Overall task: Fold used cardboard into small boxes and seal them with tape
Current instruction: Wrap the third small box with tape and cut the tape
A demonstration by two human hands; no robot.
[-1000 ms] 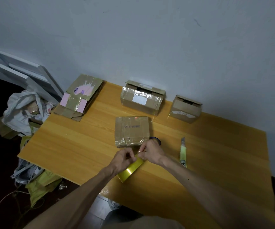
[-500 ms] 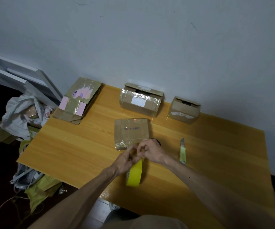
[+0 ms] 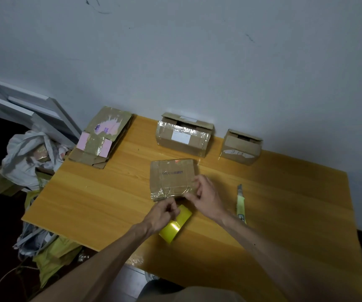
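At a wooden tabletop [image 3: 88,203] set against a pale wall [image 3: 197,62], a person is taping a box [image 3: 172,176]. The left hand [image 3: 163,215] is gripping a yellow roll [image 3: 176,224] of tape, with its fingers [image 3: 173,211] curled over the upper edge. The roll is standing tilted on the tabletop just in front of the box. The right hand [image 3: 207,200] is pinching a glossy strip [image 3: 194,185] of tape between thumb and forefinger at the box's near right corner, its other fingers loosely bent. The box is lying flat in the middle of the tabletop, printed face up, with shiny tape wrapping its near edge and the right hand touching that edge. A yellow-green knife [image 3: 240,203] is lying just right of the right wrist. Along the wall, a long box [image 3: 183,136] bearing a white label and a small box [image 3: 241,147] are sitting well apart from the hands, each with its top flap ajar. Flat cardboard [image 3: 102,136] with pink patches is lying at the far left corner of the tabletop. On the floor to the left, a white bag [image 3: 26,155] is slumping near white boards [image 3: 23,103] that are leaning on the wall.
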